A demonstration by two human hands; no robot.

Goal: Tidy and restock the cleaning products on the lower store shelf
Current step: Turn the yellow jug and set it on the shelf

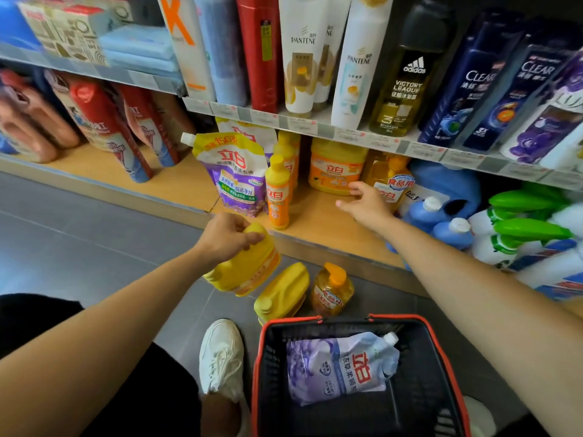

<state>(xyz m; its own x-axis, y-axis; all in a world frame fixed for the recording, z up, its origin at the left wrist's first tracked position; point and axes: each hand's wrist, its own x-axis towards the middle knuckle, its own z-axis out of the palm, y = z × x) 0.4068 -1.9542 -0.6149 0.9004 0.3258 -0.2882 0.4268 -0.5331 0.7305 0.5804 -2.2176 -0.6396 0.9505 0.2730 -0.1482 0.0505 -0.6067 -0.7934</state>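
My left hand (225, 236) grips the top of a yellow detergent jug (247, 268), held tilted above the floor just in front of the lower shelf (318, 222). My right hand (366, 205) reaches over the shelf with fingers spread, holding nothing, close to a yellow jug (336, 167) and an amber pump bottle (389, 181) standing at the back. A second yellow jug (282, 293) lies on the floor beside an amber pump bottle (331, 290). A purple refill pouch (232, 175) and slim orange bottles (277, 192) stand on the shelf.
A black basket with a red rim (441, 351) sits on the floor near me and holds a lilac refill pouch (342, 367). Blue bottles (441, 222) and green-capped spray bottles (523, 228) crowd the shelf's right. My white shoe (220, 354) is left of the basket. Shampoo fills the shelf above.
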